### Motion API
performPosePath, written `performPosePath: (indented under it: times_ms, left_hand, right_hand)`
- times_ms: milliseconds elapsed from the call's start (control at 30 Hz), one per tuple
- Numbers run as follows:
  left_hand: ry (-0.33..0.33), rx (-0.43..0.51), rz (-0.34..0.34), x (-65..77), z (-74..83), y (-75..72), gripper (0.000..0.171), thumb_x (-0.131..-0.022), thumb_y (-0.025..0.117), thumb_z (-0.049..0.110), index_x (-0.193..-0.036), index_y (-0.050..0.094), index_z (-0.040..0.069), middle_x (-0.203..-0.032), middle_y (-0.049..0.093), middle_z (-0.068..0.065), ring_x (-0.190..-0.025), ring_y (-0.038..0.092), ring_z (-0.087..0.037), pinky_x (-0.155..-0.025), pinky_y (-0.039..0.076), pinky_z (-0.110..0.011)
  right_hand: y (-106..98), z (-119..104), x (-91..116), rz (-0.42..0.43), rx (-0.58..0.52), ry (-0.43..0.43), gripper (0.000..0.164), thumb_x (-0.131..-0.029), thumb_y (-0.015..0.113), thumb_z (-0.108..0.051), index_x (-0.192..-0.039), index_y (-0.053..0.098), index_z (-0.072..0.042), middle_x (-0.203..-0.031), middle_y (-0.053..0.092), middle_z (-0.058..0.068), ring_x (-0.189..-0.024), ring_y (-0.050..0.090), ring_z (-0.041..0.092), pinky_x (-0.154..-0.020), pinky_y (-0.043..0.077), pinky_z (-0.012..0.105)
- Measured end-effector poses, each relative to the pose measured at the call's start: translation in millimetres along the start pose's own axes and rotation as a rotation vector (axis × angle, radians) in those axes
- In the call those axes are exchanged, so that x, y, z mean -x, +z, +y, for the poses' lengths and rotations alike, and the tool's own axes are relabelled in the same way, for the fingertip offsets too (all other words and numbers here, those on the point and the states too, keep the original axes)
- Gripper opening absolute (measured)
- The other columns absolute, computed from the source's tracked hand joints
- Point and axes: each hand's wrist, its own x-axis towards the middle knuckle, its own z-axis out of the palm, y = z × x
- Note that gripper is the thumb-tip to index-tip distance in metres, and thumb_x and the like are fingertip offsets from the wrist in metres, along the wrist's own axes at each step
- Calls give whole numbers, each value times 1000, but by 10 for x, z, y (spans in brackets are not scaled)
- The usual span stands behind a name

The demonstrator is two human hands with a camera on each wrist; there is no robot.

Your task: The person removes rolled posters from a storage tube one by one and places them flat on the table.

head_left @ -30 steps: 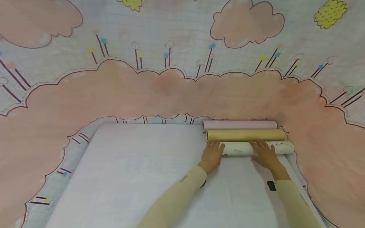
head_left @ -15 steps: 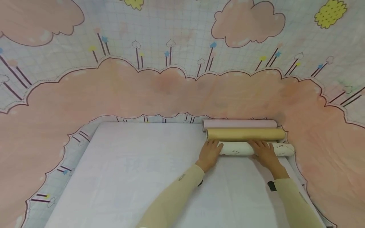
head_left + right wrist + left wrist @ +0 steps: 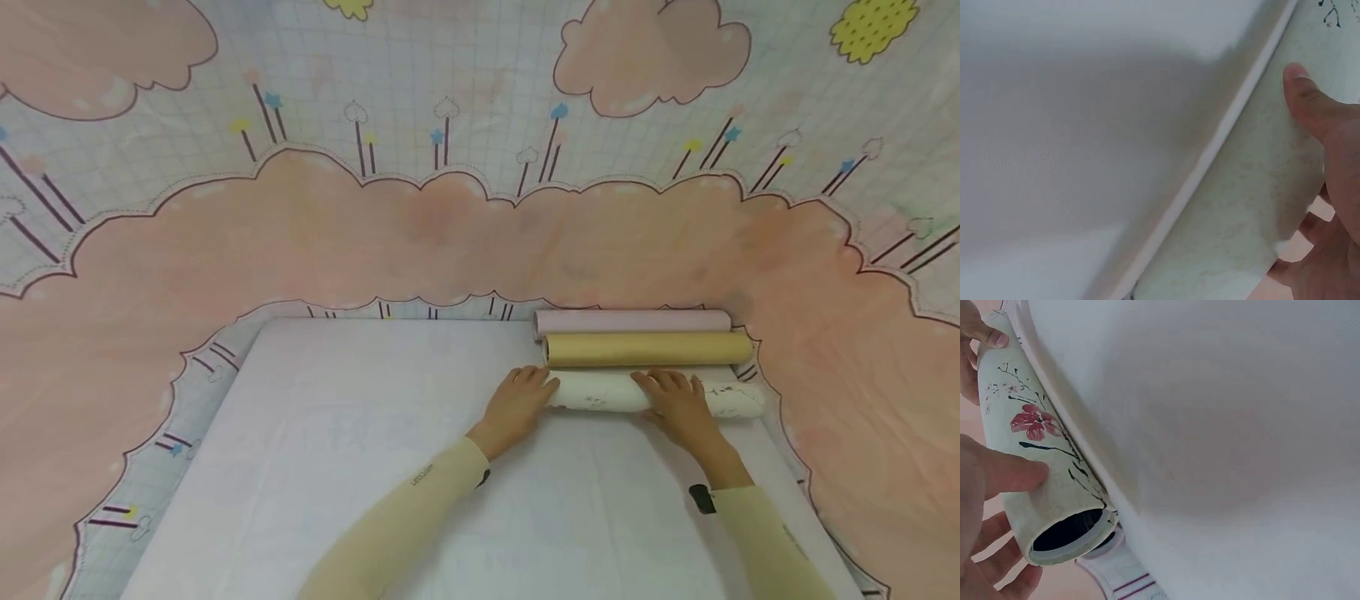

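Head view: right of centre, left hand (image 3: pixel 513 410) and right hand (image 3: pixel 684 417) hold a white floral roll (image 3: pixel 596 393), just below a gold roll (image 3: pixel 648 349) and pale pink roll (image 3: pixel 633 322) on a white tabletop (image 3: pixel 375 433). Left wrist view: at lower left, the left hand grips the roll near its hollow end (image 3: pixel 1066 537). Right wrist view: at right, the right hand clasps it.

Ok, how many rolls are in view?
3: a pale pink roll at the back, a gold roll in the middle, and a white floral roll in front, gripped by the left hand and right hand.
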Motion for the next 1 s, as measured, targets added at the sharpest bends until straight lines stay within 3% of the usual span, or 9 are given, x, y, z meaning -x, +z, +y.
performPosePath:
  times_ms: [233, 533, 700, 1000]
  left_hand:
    - [4, 1, 0, 304, -207, -104, 47, -90, 67, 12, -134, 56, 21, -135, 56, -1, -127, 52, -22, -107, 43, -37]
    - [-2, 35, 37, 717, -417, -56, 41, -93, 65, 11, -133, 57, 18, -134, 59, -3, -125, 54, -23, -106, 45, -37]
    - [4, 55, 31, 858, -490, -69, 42, -92, 66, 12, -133, 58, 17, -134, 59, -4, -125, 55, -23, -106, 45, -37]
    - [-13, 40, 17, 1013, -625, -92, 42, -92, 67, 12, -133, 59, 17, -135, 59, -4, -126, 54, -22, -107, 45, -36]
  right_hand:
    - [-62, -328, -58, -11, 11, -27, 68, -79, 81, -22, -139, 50, -17, -132, 56, 18, -123, 48, 47, -102, 29, 75]
    - [29, -653, -121, -6, 18, -83, 68, -76, 83, -30, -137, 54, -20, -127, 60, 14, -120, 51, 44, -98, 35, 71]
    - [104, -769, -117, -46, -2, -71, 68, -77, 81, -33, -138, 54, -20, -129, 60, 14, -121, 51, 43, -99, 35, 72]
    - [203, -937, -172, -28, -29, -87, 68, -78, 80, -35, -138, 54, -19, -128, 61, 15, -120, 52, 44, -99, 37, 71]
